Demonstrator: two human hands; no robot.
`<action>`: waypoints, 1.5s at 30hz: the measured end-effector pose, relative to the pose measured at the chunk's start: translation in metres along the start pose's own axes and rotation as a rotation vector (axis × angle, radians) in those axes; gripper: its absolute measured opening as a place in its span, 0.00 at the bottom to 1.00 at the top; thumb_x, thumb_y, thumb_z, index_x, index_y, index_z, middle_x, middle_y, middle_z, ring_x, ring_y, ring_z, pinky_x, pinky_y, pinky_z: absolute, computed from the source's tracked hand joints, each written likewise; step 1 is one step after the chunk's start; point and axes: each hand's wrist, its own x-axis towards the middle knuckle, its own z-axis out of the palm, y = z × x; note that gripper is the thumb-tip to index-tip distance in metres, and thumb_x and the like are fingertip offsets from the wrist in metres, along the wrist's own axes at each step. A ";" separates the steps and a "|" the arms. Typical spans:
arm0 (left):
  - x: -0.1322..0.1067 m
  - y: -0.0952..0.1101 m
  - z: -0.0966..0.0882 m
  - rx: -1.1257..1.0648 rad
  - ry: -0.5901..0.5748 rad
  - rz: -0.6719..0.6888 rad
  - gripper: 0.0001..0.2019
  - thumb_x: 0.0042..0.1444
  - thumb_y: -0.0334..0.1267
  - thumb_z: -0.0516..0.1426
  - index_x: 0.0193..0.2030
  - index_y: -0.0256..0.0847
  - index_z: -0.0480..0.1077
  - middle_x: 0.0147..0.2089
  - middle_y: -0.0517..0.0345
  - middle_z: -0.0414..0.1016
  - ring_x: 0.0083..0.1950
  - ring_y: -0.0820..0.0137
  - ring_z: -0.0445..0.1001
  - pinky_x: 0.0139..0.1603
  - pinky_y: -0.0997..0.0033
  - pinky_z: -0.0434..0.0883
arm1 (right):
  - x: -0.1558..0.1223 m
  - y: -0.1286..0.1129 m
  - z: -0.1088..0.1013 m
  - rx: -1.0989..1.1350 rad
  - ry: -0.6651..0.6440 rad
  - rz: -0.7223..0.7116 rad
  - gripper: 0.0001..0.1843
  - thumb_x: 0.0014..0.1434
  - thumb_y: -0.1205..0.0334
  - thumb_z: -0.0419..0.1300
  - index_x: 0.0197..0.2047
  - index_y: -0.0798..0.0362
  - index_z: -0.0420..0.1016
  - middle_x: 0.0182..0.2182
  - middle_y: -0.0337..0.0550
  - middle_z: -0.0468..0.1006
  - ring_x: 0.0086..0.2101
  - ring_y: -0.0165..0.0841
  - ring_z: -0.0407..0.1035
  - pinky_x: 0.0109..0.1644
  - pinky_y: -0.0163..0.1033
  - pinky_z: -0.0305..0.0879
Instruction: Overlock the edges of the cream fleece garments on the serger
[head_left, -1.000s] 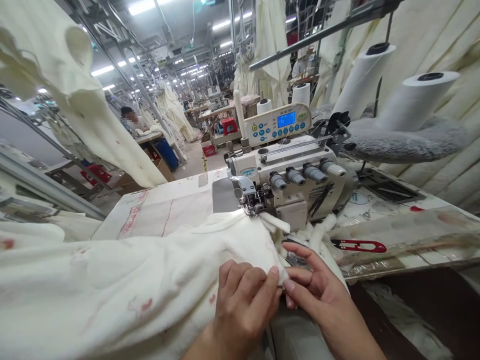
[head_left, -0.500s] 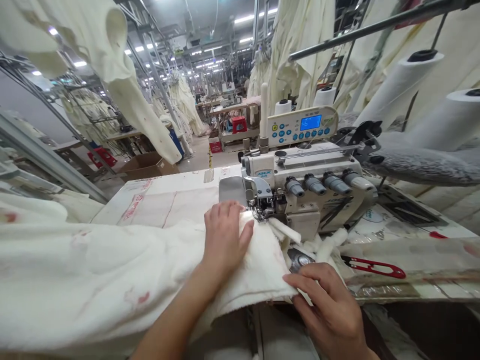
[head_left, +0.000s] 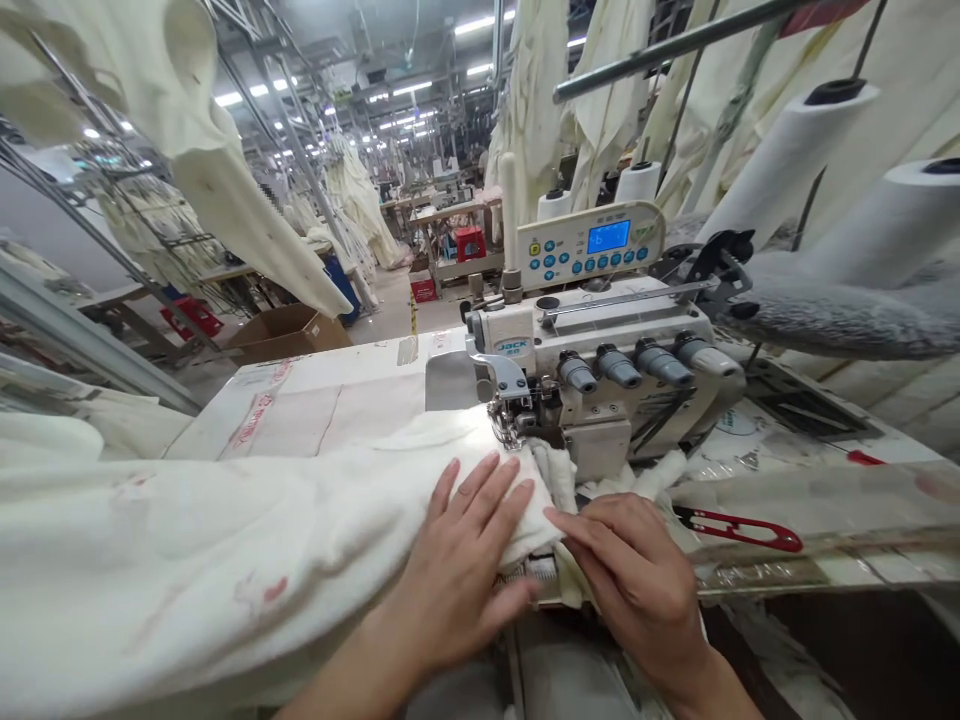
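A cream fleece fabric (head_left: 225, 550) with faint pink marks lies across the sewing table and runs under the presser foot (head_left: 506, 425) of a white overlock sewing machine (head_left: 600, 370). My left hand (head_left: 461, 560) lies flat on the fabric's near edge, fingers spread and open, just in front of the presser foot. My right hand (head_left: 637, 580) rests beside it to the right, fingers together, its fingertips pressing the fabric's corner edge. Fluffy cream trimmings (head_left: 637, 480) lie below the machine's front.
Red thread snips (head_left: 739, 530) lie on the table right of my right hand. A control panel (head_left: 589, 245) with a blue screen stands behind the machine. White rolls (head_left: 787, 160) and grey fleece (head_left: 840, 315) sit at the right. Cream garments hang overhead; a cardboard box (head_left: 289, 330) stands at the left.
My left hand slid back from beside the presser foot toward me along the fabric. The fabric edge has shortened toward the machine, and my right hand moved up to its corner.
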 end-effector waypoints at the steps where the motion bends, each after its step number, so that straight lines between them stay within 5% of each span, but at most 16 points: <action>1: -0.005 0.001 0.003 0.056 -0.016 0.007 0.27 0.55 0.33 0.51 0.62 0.36 0.50 0.65 0.49 0.53 0.67 0.60 0.47 0.65 0.52 0.46 | 0.000 0.000 0.000 -0.008 0.009 -0.001 0.14 0.56 0.79 0.55 0.44 0.57 0.72 0.28 0.44 0.70 0.32 0.34 0.61 0.36 0.41 0.59; 5: -0.008 -0.009 0.012 0.135 0.059 -0.015 0.28 0.52 0.20 0.43 0.62 0.34 0.53 0.63 0.49 0.58 0.66 0.64 0.51 0.65 0.55 0.52 | 0.003 0.003 0.004 -0.047 0.046 -0.003 0.11 0.56 0.77 0.57 0.41 0.56 0.73 0.27 0.43 0.70 0.32 0.34 0.62 0.35 0.41 0.58; 15: 0.025 -0.040 0.001 0.081 -0.076 -0.169 0.28 0.52 0.20 0.43 0.61 0.37 0.55 0.64 0.49 0.56 0.65 0.65 0.54 0.64 0.56 0.55 | 0.030 0.024 0.023 -0.270 0.047 0.011 0.06 0.60 0.69 0.56 0.37 0.55 0.75 0.27 0.43 0.72 0.32 0.35 0.62 0.36 0.41 0.55; 20: 0.047 -0.051 -0.004 0.129 -0.143 -0.211 0.24 0.56 0.23 0.45 0.60 0.36 0.57 0.64 0.46 0.55 0.65 0.64 0.53 0.64 0.59 0.55 | 0.003 0.020 0.029 -0.304 0.090 0.157 0.09 0.62 0.67 0.52 0.43 0.62 0.70 0.34 0.51 0.71 0.36 0.38 0.63 0.40 0.41 0.59; 25: 0.073 -0.074 -0.003 0.133 -0.192 -0.312 0.22 0.58 0.25 0.43 0.59 0.38 0.59 0.66 0.48 0.53 0.66 0.62 0.50 0.65 0.56 0.51 | -0.036 0.014 0.042 -0.404 -0.250 0.215 0.33 0.54 0.44 0.59 0.52 0.62 0.63 0.45 0.59 0.68 0.45 0.48 0.61 0.49 0.52 0.56; 28: 0.072 -0.089 -0.004 0.133 -0.147 -0.390 0.23 0.59 0.26 0.41 0.60 0.41 0.59 0.66 0.49 0.53 0.66 0.59 0.52 0.62 0.49 0.54 | -0.036 0.011 0.046 -0.442 -0.508 0.225 0.29 0.50 0.45 0.63 0.51 0.53 0.66 0.42 0.53 0.70 0.44 0.48 0.62 0.51 0.56 0.52; 31: 0.045 -0.092 -0.010 0.119 -0.106 -0.449 0.26 0.56 0.24 0.41 0.62 0.39 0.55 0.65 0.48 0.55 0.64 0.62 0.57 0.61 0.57 0.58 | -0.027 0.013 0.048 -0.419 -0.627 0.170 0.23 0.52 0.49 0.63 0.49 0.49 0.69 0.39 0.48 0.73 0.43 0.46 0.64 0.48 0.51 0.56; 35: -0.007 -0.069 -0.024 0.022 -0.032 -0.586 0.27 0.54 0.26 0.45 0.62 0.38 0.51 0.59 0.49 0.64 0.57 0.64 0.66 0.54 0.65 0.65 | -0.015 0.022 0.055 -0.382 -0.669 0.101 0.10 0.55 0.62 0.61 0.42 0.53 0.73 0.35 0.48 0.75 0.40 0.43 0.67 0.42 0.43 0.61; 38: -0.024 -0.035 -0.040 -0.046 -0.179 -0.664 0.16 0.55 0.32 0.46 0.50 0.40 0.63 0.39 0.53 0.75 0.40 0.63 0.74 0.40 0.66 0.68 | -0.010 0.023 0.058 -0.361 -0.665 0.102 0.09 0.51 0.71 0.60 0.37 0.55 0.73 0.31 0.47 0.76 0.35 0.40 0.70 0.36 0.38 0.62; 42: 0.001 0.010 -0.039 -0.235 -0.461 -0.282 0.12 0.60 0.39 0.44 0.34 0.40 0.67 0.32 0.56 0.75 0.32 0.69 0.72 0.35 0.73 0.66 | -0.022 0.010 0.033 -0.308 -0.605 0.134 0.07 0.50 0.72 0.58 0.33 0.53 0.71 0.29 0.42 0.76 0.32 0.36 0.71 0.32 0.34 0.64; 45: 0.040 0.032 -0.018 -0.133 -0.433 -0.126 0.17 0.61 0.44 0.42 0.34 0.39 0.67 0.33 0.51 0.75 0.31 0.65 0.73 0.32 0.70 0.66 | -0.058 0.010 -0.013 -0.260 -0.436 0.203 0.05 0.54 0.68 0.54 0.32 0.50 0.70 0.27 0.39 0.76 0.27 0.32 0.72 0.29 0.32 0.66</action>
